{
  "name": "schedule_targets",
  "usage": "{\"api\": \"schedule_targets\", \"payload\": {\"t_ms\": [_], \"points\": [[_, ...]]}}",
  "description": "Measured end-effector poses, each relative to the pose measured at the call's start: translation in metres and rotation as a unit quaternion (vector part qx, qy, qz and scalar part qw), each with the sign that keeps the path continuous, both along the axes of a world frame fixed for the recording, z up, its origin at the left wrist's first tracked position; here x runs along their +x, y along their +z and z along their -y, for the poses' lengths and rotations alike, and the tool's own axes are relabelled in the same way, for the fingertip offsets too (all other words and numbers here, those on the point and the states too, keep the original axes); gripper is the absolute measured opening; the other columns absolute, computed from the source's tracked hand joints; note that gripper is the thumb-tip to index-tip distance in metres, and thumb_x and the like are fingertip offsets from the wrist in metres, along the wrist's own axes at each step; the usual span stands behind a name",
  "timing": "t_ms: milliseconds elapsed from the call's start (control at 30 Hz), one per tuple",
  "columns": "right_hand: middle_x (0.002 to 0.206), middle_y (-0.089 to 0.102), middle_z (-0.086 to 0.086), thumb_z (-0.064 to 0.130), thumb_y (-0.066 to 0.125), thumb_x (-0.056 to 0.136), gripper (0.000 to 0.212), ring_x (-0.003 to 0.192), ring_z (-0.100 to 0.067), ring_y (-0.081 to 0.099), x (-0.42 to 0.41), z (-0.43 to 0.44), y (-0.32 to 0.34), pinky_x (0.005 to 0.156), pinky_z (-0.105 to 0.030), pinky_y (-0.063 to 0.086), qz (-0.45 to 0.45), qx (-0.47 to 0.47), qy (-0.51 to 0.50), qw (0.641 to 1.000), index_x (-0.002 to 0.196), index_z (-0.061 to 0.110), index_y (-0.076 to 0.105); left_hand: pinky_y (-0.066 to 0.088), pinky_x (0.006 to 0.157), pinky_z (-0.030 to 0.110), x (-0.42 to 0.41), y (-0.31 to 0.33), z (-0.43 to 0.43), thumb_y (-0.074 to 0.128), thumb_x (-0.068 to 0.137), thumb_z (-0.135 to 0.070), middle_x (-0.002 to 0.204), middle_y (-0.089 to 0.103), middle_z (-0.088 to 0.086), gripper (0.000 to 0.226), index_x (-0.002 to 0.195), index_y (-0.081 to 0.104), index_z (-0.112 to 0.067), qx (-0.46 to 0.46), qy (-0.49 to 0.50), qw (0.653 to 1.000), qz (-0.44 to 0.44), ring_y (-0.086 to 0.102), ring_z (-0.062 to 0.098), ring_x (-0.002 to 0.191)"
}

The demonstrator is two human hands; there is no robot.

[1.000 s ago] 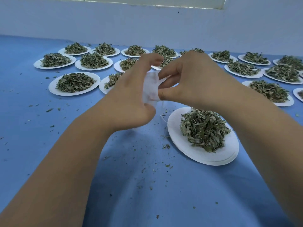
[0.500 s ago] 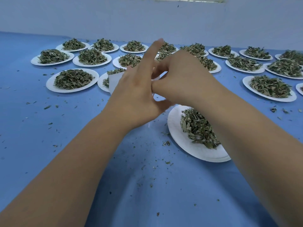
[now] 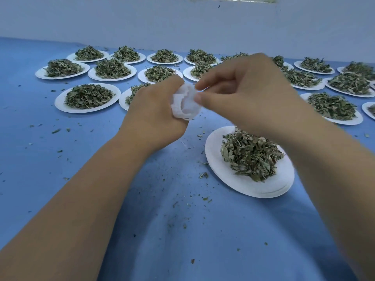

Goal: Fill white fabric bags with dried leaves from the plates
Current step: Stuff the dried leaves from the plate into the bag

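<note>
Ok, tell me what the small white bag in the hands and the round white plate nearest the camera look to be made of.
Small white bag: thin, soft, matte fabric, possibly nonwoven; it crumples and lets light through where the left hand and right hand hold it. Round white plate: probably paper, matte, with a thin edge; it seems stacked on others.

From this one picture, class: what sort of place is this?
Probably a small herb-packing workroom. Many white plates heaped with dried leaves cover a blue-clothed table, and both hands work a white fabric bag open.
</note>
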State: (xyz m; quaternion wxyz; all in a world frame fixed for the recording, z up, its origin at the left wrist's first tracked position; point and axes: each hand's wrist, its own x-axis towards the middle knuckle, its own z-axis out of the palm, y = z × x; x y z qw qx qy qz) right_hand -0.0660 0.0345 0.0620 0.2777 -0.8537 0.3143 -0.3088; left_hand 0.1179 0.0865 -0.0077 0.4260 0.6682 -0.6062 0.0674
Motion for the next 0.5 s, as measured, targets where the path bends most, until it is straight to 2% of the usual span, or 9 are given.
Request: {"api": "schedule_targets", "payload": {"t_ms": [67,133,167,233,300,433,500], "points": [[0.086,0.075,0.02,0.04,0.076,0.084,0.013,0.069,0.008,0.065,-0.022,0.011,0.003,0.055,-0.007,0.047,-0.062,-0.026,0.011,0.998,0.097,0.036,0.076,0.032,0.051,0.026,-0.001,0.0,0.0,0.066,0.075,-0.023,0.063,0.045,-0.008,0.025,0.081,0.042,-0.022,0.008,-0.005,1.0,0.004,0.039,0.009,0.056],[0.102,0.069,0.031,0.059,0.072,0.078,0.034,0.092,0.016,0.06,-0.043,0.019,0.006,0.076,-0.013,0.051,-0.224,-0.031,0.043,0.973,0.111,0.051,0.068,0.033,0.052,0.025,-0.004,0.001,0.0,0.065,0.075,-0.024,0.065,0.045,-0.008,0.023,0.082,0.043,-0.024,0.03,-0.029,0.999,0.021,0.041,0.009,0.057],[0.108,0.062,0.038,0.068,0.07,0.072,0.045,0.098,0.022,0.055,-0.052,0.021,0.006,0.08,-0.017,0.05,-0.298,-0.019,0.06,0.953,0.116,0.06,0.06,0.034,0.054,0.026,-0.006,0.001,0.001,0.066,0.075,-0.024,0.066,0.047,-0.009,0.023,0.083,0.044,-0.027,0.043,-0.042,0.998,0.03,0.042,0.009,0.059],[0.108,0.047,0.053,0.076,0.066,0.064,0.058,0.093,0.036,0.043,-0.061,0.02,0.002,0.075,-0.016,0.041,-0.38,0.001,0.085,0.921,0.118,0.074,0.045,0.035,0.055,0.027,-0.011,0.002,0.0,0.064,0.074,-0.025,0.069,0.048,-0.011,0.025,0.082,0.042,-0.034,0.063,-0.064,0.995,0.032,0.044,0.009,0.062],[0.105,0.045,0.051,0.073,0.069,0.067,0.057,0.086,0.04,0.036,-0.064,0.021,-0.004,0.07,-0.013,0.035,-0.393,-0.012,0.092,0.915,0.117,0.075,0.044,0.036,0.058,0.028,-0.015,0.003,-0.001,0.061,0.072,-0.028,0.072,0.05,-0.012,0.025,0.084,0.042,-0.038,0.078,-0.071,0.994,0.034,0.045,0.014,0.066],[0.105,0.055,0.035,0.053,0.079,0.076,0.04,0.084,0.032,0.046,-0.064,0.026,-0.016,0.065,-0.011,0.035,-0.339,-0.047,0.088,0.936,0.111,0.062,0.061,0.037,0.062,0.031,-0.021,0.005,-0.004,0.054,0.068,-0.03,0.075,0.054,-0.008,0.025,0.091,0.046,-0.035,0.093,-0.054,0.992,0.067,0.051,0.023,0.07],[0.111,0.055,0.036,0.056,0.078,0.073,0.043,0.09,0.025,0.051,-0.066,0.029,-0.021,0.072,-0.013,0.04,-0.332,-0.039,0.096,0.938,0.111,0.065,0.059,0.032,0.067,0.031,-0.023,0.006,-0.003,0.055,0.069,-0.027,0.075,0.053,-0.007,0.026,0.092,0.046,-0.031,0.098,-0.041,0.989,0.099,0.051,0.027,0.071]]}}
